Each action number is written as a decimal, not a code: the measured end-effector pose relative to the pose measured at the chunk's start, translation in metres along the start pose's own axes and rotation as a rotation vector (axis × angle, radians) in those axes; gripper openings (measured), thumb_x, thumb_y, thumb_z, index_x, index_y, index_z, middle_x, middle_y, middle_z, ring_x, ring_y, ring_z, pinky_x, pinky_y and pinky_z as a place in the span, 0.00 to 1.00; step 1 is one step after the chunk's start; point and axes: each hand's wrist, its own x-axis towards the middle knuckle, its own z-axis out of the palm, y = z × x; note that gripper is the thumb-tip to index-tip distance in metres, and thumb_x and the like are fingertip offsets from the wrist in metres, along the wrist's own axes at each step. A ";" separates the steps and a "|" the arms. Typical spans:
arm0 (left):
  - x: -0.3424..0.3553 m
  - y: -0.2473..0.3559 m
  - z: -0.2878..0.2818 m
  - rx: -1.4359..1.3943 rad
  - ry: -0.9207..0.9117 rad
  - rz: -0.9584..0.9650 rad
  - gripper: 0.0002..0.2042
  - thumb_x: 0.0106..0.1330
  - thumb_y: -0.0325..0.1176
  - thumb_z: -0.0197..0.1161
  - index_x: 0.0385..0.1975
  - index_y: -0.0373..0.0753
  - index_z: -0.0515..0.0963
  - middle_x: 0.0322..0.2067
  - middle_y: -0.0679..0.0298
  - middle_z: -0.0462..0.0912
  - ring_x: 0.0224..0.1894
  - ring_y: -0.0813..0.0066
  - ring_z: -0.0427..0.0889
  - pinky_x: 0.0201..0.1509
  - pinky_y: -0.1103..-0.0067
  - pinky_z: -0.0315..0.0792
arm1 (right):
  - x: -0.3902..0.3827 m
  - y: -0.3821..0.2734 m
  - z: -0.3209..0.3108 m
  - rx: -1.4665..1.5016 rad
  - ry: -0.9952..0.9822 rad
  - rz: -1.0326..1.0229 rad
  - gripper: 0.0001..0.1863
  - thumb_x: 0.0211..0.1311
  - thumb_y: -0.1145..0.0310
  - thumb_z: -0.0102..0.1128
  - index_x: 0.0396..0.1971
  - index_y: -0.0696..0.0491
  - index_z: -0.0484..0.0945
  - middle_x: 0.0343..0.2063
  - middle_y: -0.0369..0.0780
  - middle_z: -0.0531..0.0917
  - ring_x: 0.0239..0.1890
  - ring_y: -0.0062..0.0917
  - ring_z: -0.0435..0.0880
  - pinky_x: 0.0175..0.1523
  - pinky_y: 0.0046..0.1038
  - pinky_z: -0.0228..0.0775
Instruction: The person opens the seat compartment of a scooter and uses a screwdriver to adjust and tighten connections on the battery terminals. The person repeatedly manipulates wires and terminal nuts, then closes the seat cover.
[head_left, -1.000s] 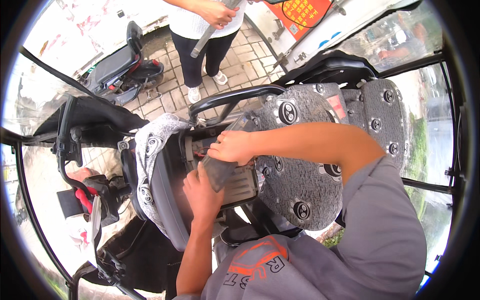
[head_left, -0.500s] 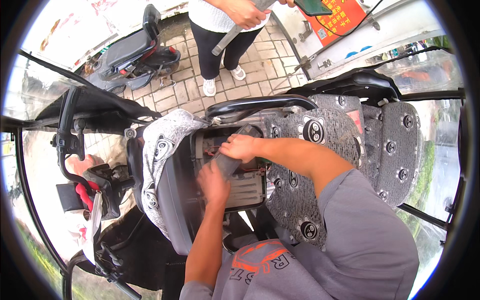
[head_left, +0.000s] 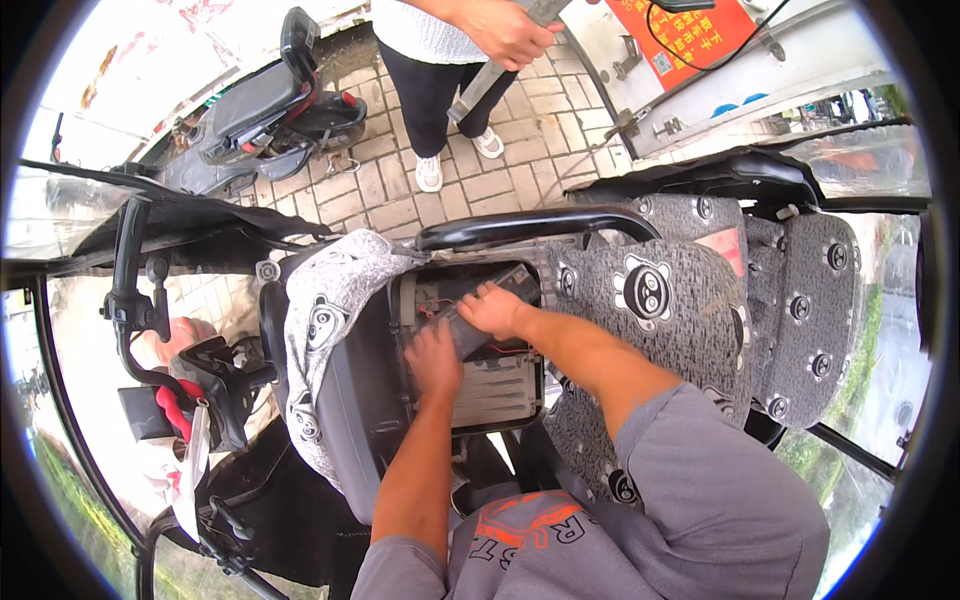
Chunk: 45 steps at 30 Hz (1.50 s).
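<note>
A dark grey, block-shaped battery (head_left: 466, 336) lies slantwise in the open compartment (head_left: 500, 388) under the seat of a three-wheeler. My right hand (head_left: 492, 309) curls its fingers over the block's upper side. Against its left end, my left hand (head_left: 434, 358) grips with fingers bent, slightly blurred. Behind my right hand sits another dark block (head_left: 516, 284), partly hidden. Thin red wires show beside the blocks. The lower part of the compartment has a pale, ribbed floor.
The raised seat (head_left: 358, 400), partly draped with a patterned cover (head_left: 322, 325), stands left of the compartment. Patterned seats (head_left: 690, 300) lie right. Beyond the black rail (head_left: 530, 228), a person's hand (head_left: 508, 38) holds a long grey bar (head_left: 482, 88). A scooter (head_left: 265, 115) is parked far left.
My hands and the battery have shifted slightly, and the block's far end now shows less. The other person's hand and bar have moved right. The whole view has shifted a little.
</note>
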 end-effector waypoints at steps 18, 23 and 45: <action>0.011 -0.040 0.040 0.169 -0.028 0.214 0.35 0.41 0.24 0.67 0.55 0.46 0.64 0.50 0.62 0.67 0.57 0.65 0.65 0.57 0.64 0.57 | -0.003 -0.060 0.064 0.095 0.073 0.346 0.40 0.28 0.64 0.74 0.48 0.60 0.68 0.42 0.48 0.75 0.39 0.43 0.78 0.48 0.42 0.67; 0.015 -0.039 0.049 0.179 -0.034 0.181 0.36 0.40 0.25 0.68 0.56 0.46 0.63 0.51 0.63 0.66 0.57 0.65 0.64 0.59 0.62 0.56 | 0.004 -0.061 0.078 0.047 0.168 0.383 0.29 0.37 0.66 0.66 0.44 0.60 0.70 0.39 0.49 0.76 0.35 0.43 0.79 0.45 0.43 0.67; 0.145 0.018 -0.054 2.367 0.831 1.672 0.22 0.72 0.43 0.37 0.59 0.38 0.61 0.61 0.62 0.65 0.64 0.67 0.62 0.67 0.71 0.56 | 0.011 -0.066 0.091 -0.034 0.184 0.393 0.15 0.54 0.68 0.49 0.41 0.57 0.75 0.36 0.49 0.78 0.32 0.42 0.78 0.42 0.48 0.65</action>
